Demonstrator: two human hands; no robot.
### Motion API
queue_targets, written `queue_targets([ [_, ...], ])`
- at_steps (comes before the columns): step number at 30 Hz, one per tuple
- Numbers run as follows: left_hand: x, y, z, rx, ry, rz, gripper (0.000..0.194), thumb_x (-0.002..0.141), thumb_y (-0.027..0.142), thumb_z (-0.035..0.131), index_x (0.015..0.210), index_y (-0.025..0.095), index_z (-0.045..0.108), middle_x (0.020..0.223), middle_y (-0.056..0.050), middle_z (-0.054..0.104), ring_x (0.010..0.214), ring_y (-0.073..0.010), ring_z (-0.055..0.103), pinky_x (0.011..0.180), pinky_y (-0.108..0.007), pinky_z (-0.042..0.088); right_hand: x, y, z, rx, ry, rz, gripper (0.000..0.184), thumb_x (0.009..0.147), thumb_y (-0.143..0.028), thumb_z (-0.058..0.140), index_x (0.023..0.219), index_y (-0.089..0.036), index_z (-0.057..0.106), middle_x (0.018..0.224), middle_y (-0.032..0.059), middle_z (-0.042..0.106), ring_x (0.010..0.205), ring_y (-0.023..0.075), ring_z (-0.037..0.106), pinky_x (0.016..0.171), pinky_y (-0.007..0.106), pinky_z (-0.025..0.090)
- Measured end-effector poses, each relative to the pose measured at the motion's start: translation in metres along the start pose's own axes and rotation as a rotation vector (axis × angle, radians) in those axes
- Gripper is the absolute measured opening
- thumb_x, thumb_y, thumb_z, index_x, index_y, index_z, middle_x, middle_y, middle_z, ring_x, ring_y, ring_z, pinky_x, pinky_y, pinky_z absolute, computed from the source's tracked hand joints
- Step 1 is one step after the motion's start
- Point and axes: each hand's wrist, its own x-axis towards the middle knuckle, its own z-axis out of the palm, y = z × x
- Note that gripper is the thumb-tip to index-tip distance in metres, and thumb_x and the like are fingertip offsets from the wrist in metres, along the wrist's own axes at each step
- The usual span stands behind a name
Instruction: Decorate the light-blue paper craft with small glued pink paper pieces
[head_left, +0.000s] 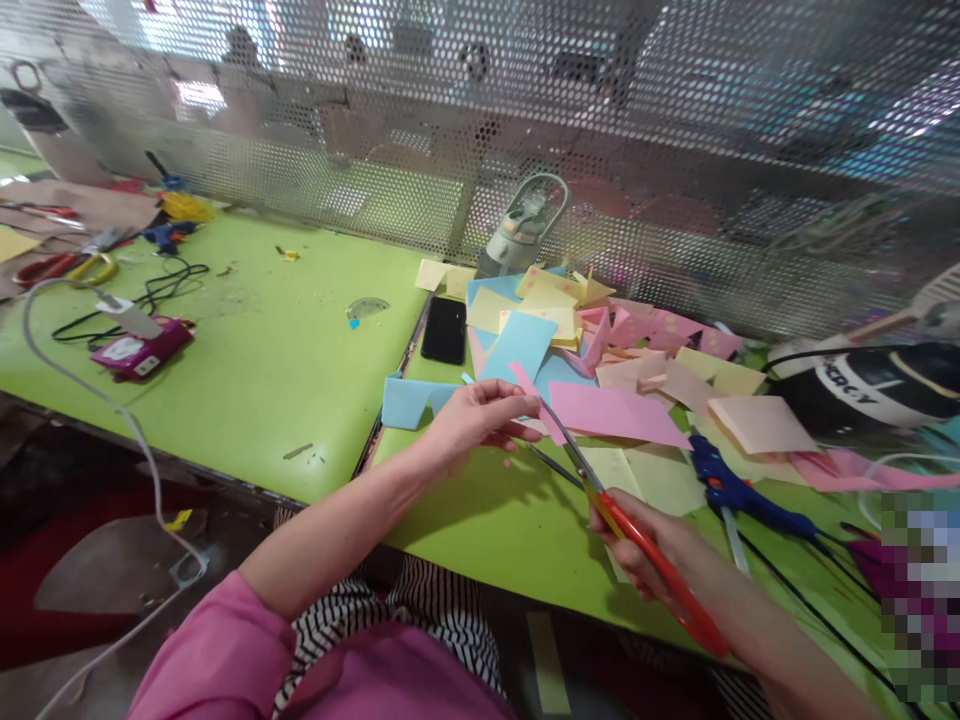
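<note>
Between the fingertips of my left hand (491, 412) is a small pink paper strip (553, 428), held above the green table. My right hand (637, 540) is wrapped round the red handles of a pair of scissors (652, 555). The scissor blades are spread apart and point up and left, with the upper blade at the pink strip. Behind my hands lie a larger pink paper piece (619, 412) and a light blue paper piece (521, 350). A folded light blue paper (405, 402) rests just left of my left hand.
A black phone (444, 330), a grey bottle (517, 230) and heaped coloured papers lie at the back. On the right are a blue glue gun (739, 490) and a black-and-white bottle (855, 385). A purple power strip (142, 348) and a clear protractor (368, 308) are on the left.
</note>
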Motion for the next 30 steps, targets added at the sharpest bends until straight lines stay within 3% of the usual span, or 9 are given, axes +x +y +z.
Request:
queue_targets([
  [4,0.001,-0.001,-0.001,0.021,0.006,0.038,0.027,0.077,0.033,0.077,0.079,0.015,0.057,0.089,-0.004,0.073,0.065,-0.0096,0.070,0.051,-0.018,0.042,-0.002,-0.001,0.002,-0.030,0.000,0.002,0.043,0.066,-0.064,0.064,0.076,-0.024,0.050,0.056,-0.0057,0.040,0.047,0.0099,0.033,0.044,0.024,0.028],
  [9,0.000,-0.001,0.001,0.055,-0.009,0.029,0.023,0.079,0.030,0.075,0.077,0.014,0.058,0.085,-0.005,0.073,0.065,-0.0094,0.069,0.051,-0.018,0.042,-0.001,0.009,0.000,-0.146,0.080,-0.163,0.048,0.071,-0.071,0.059,0.083,-0.024,0.052,0.072,0.0009,0.055,0.055,0.0122,0.039,0.048,0.026,0.035],
  [17,0.000,-0.003,0.002,0.091,-0.041,0.015,0.021,0.080,0.031,0.073,0.078,0.014,0.061,0.082,-0.005,0.072,0.066,-0.0108,0.069,0.052,-0.019,0.043,0.001,0.005,-0.001,-0.175,-0.015,-0.136,0.061,0.069,-0.083,0.053,0.085,-0.024,0.051,0.061,-0.0039,0.046,0.051,0.0110,0.034,0.049,0.026,0.029],
  [25,0.001,-0.004,0.000,0.080,-0.058,0.029,0.026,0.077,0.034,0.076,0.078,0.014,0.060,0.086,-0.006,0.073,0.067,-0.0113,0.070,0.052,-0.019,0.043,0.001,0.002,0.002,-0.072,-0.038,-0.032,0.053,0.067,-0.074,0.057,0.082,-0.024,0.049,0.055,-0.0061,0.044,0.048,0.0097,0.032,0.048,0.025,0.026],
  [30,0.000,-0.003,0.001,0.093,-0.040,0.020,0.026,0.077,0.034,0.076,0.077,0.015,0.059,0.086,-0.006,0.073,0.067,-0.0112,0.069,0.053,-0.019,0.044,0.005,0.012,0.001,-0.006,-0.059,0.005,0.034,0.074,-0.056,0.057,0.083,-0.024,0.049,0.056,-0.0071,0.042,0.046,0.0083,0.031,0.047,0.023,0.024],
])
